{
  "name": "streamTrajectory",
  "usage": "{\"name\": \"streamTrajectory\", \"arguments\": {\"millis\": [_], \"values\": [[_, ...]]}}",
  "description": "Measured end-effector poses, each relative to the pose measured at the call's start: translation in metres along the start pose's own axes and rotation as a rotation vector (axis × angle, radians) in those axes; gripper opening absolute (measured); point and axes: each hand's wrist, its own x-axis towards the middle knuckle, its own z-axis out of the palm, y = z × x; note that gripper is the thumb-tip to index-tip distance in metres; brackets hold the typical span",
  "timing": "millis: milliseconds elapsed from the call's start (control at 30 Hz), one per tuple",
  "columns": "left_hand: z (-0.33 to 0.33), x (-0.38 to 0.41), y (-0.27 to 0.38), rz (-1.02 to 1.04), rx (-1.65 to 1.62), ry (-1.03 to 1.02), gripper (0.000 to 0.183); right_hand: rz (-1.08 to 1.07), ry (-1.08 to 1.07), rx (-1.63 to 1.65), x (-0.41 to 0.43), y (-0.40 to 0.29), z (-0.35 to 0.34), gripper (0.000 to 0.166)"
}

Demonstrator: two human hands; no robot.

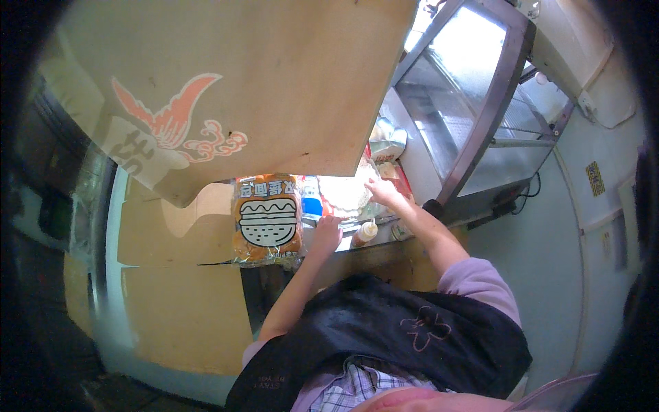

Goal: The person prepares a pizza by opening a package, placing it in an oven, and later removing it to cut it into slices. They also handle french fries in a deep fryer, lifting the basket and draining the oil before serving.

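Note:
My right hand [383, 191] reaches to the right edge of a pale, flat, roundish food stack [344, 194], its fingertips at or on that edge. It is too overexposed to tell exactly what the food is. My left hand [328, 234] is at the near edge of the same spot, fingers by the lower left side of the stack; whether they grip anything is unclear. Left of it lies a clear plastic bag of buns [267, 221] with a burger drawing. A blue and white package [311, 198] sits between the bag and the stack. Close before my hands stands a squeeze bottle [364, 233].
A large tan panel [288, 87] with a printed red tail covers the upper left. A glass display case [453, 98] stands at the right. Beside the stack are food packets [394, 177], a silvery bag [387, 141] and a jar [400, 230]. Brown board [177, 309] lies at left.

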Motion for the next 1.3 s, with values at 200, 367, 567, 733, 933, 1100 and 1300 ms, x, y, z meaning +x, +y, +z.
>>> {"name": "streamTrajectory", "arguments": {"millis": [200,367,567,733,933,1100,1300], "values": [[0.001,0.003,-0.001,0.035,0.011,0.028,0.027,-0.050,0.082,-0.002,0.001,0.007,0.000,0.031],[0.019,0.012,-0.007,-0.003,0.001,-0.037,0.026,-0.061,0.104,-0.088,0.011,0.010,0.004,0.018],[0.030,0.012,-0.005,-0.153,-0.192,-0.109,0.038,-0.152,0.354,0.004,0.000,0.010,0.012,0.011],[0.054,0.014,-0.010,-0.009,0.058,0.001,0.037,-0.078,0.424,0.048,0.007,0.011,0.015,0.008],[0.058,0.033,-0.020,-0.188,0.175,-0.310,0.038,-0.445,0.174,0.052,-0.003,-0.004,0.000,0.015],[0.064,0.042,-0.023,-0.218,0.265,-0.325,0.043,-0.442,0.060,-0.093,-0.003,-0.002,0.014,0.019],[0.056,0.041,-0.010,-0.217,0.208,-0.203,0.047,-0.306,0.097,0.022,-0.003,-0.013,0.021,0.034]]}}
